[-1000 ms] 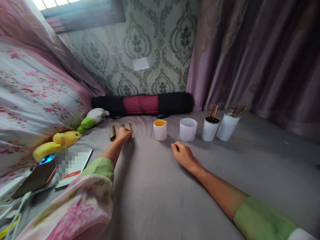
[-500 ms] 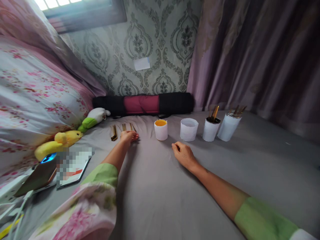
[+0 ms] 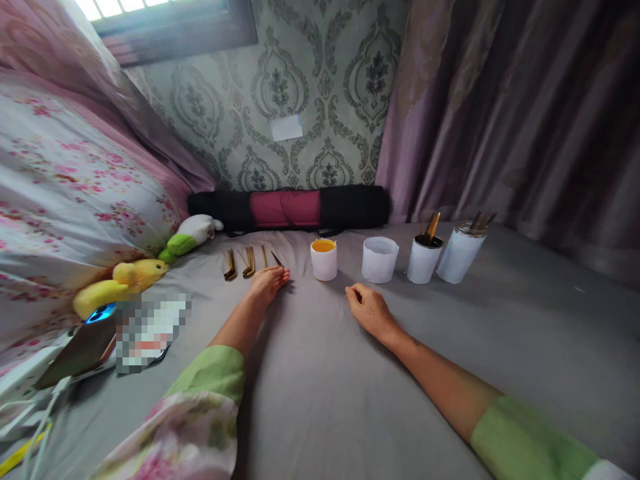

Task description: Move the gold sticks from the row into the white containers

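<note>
My left hand is low over the grey sheet, its fingers curled around the near end of a slim dark-gold utensil. The utensil's tip points away past the fingers; its kind is hard to make out. Left of it lie a thin gold utensil and two small bundles of gold cutlery, a middle bundle and a left bundle. My right hand rests on the sheet in a loose fist, with nothing seen in it. Just beyond stand a white cup with a yellow inside and a wider white cup.
A white cup with a dark inside and a tilted white jar hold upright gold utensils on the right. A black and maroon roll lies along the wall. Plush toys, phones and white cables are on the left.
My left hand has shifted right, uncovering the middle cutlery bundle, and the slim utensil at its fingers has moved right with it. My right hand stays put.
</note>
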The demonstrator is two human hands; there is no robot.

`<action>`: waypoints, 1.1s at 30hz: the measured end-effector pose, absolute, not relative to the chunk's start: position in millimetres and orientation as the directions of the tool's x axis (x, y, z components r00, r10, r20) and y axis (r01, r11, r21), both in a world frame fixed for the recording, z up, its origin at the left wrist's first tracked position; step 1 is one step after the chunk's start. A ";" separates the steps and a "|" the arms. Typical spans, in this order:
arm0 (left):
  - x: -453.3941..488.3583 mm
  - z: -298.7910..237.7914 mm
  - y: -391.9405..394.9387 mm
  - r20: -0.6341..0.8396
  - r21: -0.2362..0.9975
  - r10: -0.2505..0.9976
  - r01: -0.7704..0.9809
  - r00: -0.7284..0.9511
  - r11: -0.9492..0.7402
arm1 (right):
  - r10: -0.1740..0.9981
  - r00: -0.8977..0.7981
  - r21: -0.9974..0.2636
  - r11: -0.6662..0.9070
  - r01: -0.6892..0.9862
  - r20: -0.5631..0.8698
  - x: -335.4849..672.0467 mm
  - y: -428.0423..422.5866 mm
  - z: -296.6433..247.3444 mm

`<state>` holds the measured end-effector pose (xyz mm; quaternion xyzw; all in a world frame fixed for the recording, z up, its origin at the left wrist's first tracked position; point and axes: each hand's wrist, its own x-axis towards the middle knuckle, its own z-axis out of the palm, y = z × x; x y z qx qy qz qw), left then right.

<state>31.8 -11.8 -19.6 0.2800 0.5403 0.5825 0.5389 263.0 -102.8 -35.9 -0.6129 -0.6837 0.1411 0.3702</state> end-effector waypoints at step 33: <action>92.1 -15.0 -72.7 -0.237 0.827 0.970 -0.512 0.057 0.232 | 0.929 0.022 -0.618 0.227 0.752 0.368 263.8 -99.8 -39.6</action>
